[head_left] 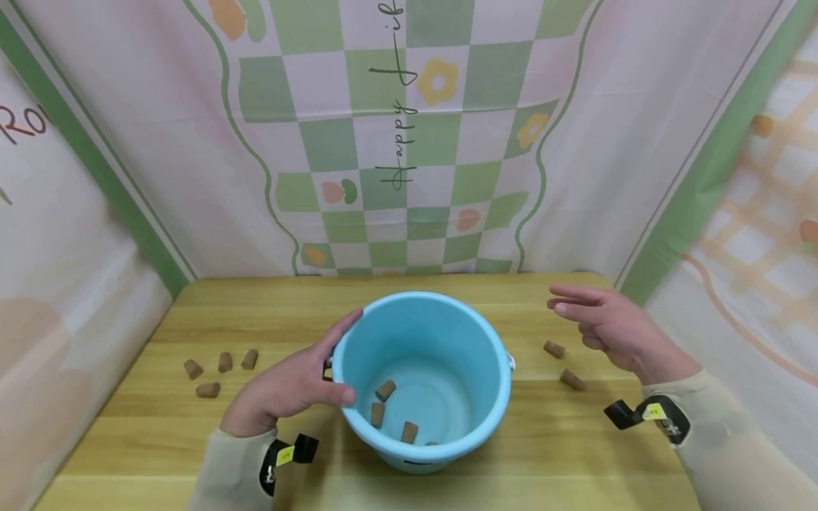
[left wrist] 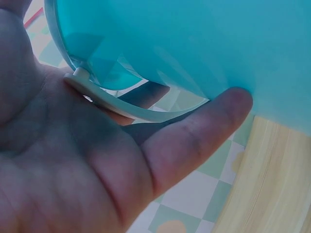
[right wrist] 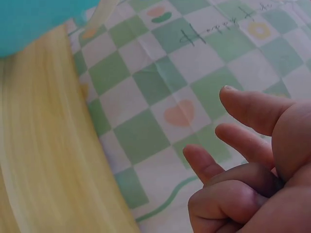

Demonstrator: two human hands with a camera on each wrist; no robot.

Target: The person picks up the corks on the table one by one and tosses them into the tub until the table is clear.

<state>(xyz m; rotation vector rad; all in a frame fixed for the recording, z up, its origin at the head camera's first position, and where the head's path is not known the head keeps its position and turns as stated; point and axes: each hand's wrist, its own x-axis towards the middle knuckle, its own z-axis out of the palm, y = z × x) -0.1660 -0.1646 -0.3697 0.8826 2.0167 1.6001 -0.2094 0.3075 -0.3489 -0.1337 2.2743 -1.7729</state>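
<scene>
A light blue plastic bucket (head_left: 422, 454) stands on the wooden table, tilted slightly toward the camera in the head view. My left hand (head_left: 294, 383) holds its left side, thumb over the rim and fingers spread along the outer wall. In the left wrist view the bucket's pale handle (left wrist: 160, 115) runs across the palm. Several brown cork stoppers (head_left: 410, 432) lie on the bucket floor, one partly hidden by the near rim. My right hand (head_left: 623, 333) hovers right of the bucket with nothing in it, above two cork stoppers (head_left: 572, 380) on the table.
Several more cork stoppers (head_left: 208, 389) lie left of the bucket, beyond the left forearm. The wooden table (head_left: 128, 440) ends at a patterned curtain (head_left: 441, 142) behind, with more printed cloth on both sides. Each wrist wears a black strap (head_left: 671, 419).
</scene>
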